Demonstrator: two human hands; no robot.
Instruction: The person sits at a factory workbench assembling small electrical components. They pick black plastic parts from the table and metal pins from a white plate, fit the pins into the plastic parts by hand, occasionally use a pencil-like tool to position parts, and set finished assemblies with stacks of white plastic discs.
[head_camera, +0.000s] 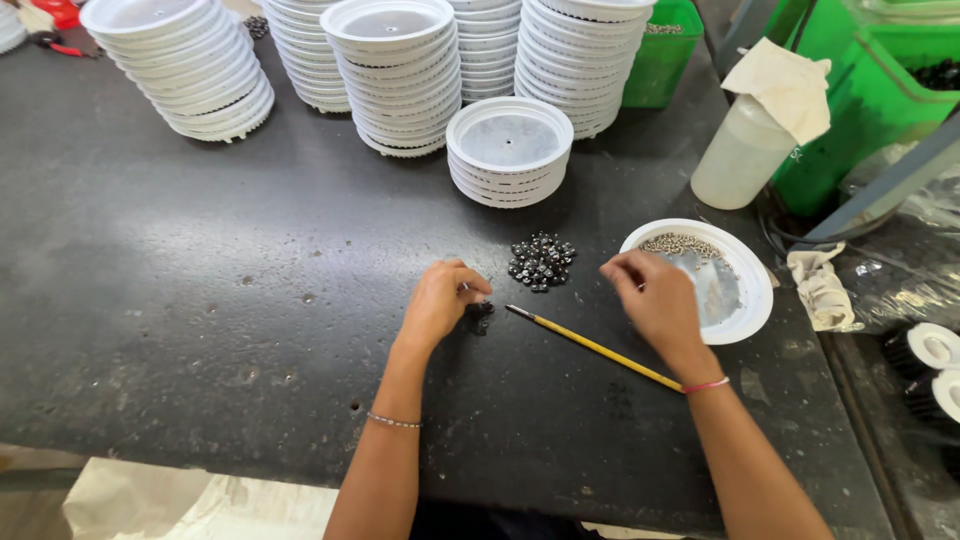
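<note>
Left hand (438, 300) pinches a small dark part (479, 316) on the counter (200, 300); right hand (655, 300), fingers curled, grip contents unclear, hovers at three o'clock of the bead pile (541, 261); paintbrush (590, 346) lies between.

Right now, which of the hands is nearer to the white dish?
Right. The right hand overlaps the white dish's left rim; the left hand is beyond the dark parts pile.
</note>
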